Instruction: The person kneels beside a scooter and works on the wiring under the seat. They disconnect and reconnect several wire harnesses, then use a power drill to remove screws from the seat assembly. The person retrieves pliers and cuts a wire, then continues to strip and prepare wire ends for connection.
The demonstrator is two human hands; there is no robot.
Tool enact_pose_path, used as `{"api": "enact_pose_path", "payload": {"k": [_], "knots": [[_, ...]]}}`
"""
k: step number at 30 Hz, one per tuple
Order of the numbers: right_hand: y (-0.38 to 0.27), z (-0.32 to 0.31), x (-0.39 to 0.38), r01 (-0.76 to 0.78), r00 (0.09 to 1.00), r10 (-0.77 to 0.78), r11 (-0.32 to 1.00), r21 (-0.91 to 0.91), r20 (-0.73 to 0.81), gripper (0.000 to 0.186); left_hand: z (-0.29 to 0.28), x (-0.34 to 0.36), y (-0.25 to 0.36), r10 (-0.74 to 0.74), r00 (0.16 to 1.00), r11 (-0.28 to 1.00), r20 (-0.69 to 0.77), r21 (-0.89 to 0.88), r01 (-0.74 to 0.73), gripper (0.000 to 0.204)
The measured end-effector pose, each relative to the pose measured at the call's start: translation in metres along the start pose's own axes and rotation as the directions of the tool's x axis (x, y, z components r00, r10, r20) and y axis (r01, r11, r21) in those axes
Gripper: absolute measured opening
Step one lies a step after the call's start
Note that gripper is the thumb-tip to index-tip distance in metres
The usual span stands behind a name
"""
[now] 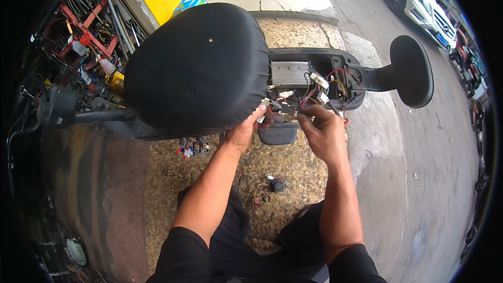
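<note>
An electric scooter lies across my view, with a wide black seat (194, 68) and an opened rear compartment. In that compartment sit a silver finned controller box (290, 75) and a tangle of thin wires with white plug connectors (318, 80). At the seat's right edge my left hand (242, 133) is closed on a white connector (261, 119), its fingers partly hidden under the wires. Just right of it my right hand (326, 133) pinches thin wires (303, 116) between thumb and fingers. The exact wire ends between the hands are too small to make out.
A black backrest pad (412, 72) juts out on the right. A black footrest (277, 135) hangs below the hands. On the pebbled ground lie a round black part with wires (277, 184) and loose connectors (189, 148). Tool racks (89, 15) stand left; a white car (414, 0) is beyond.
</note>
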State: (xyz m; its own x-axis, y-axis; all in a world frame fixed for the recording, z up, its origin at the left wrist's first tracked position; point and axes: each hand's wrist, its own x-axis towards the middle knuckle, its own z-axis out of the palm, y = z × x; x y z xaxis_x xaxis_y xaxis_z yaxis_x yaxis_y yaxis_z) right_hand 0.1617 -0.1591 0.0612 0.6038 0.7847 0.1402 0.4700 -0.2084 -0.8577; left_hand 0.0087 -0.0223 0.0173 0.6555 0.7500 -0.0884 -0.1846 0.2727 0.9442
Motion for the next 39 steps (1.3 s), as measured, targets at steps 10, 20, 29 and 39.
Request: {"api": "enact_pose_path", "payload": {"k": [10,20,29,39], "knots": [[0.012,-0.001,0.002,0.114,0.970,-0.130,0.989,0.089,0.204,0.017,0.029,-0.009,0.011,-0.015,0.999,1.000,-0.028,0.003,0.015,0.043],[0.019,-0.003,0.001,0.244,0.934,-0.242,0.969,0.023,0.264,0.023,0.060,-0.004,-0.001,0.160,0.986,0.986,-0.039,-0.043,-0.162,0.052],[0.016,-0.034,-0.001,0.114,0.979,-0.148,0.968,0.223,0.142,0.032,0.057,-0.006,-0.003,0.095,0.985,0.995,-0.147,0.028,-0.092,0.060],[0.030,-0.049,0.002,0.194,0.959,-0.194,0.981,0.019,0.206,0.023,0.066,-0.013,-0.004,0.040,0.961,0.996,-0.272,-0.063,-0.059,0.057]]}}
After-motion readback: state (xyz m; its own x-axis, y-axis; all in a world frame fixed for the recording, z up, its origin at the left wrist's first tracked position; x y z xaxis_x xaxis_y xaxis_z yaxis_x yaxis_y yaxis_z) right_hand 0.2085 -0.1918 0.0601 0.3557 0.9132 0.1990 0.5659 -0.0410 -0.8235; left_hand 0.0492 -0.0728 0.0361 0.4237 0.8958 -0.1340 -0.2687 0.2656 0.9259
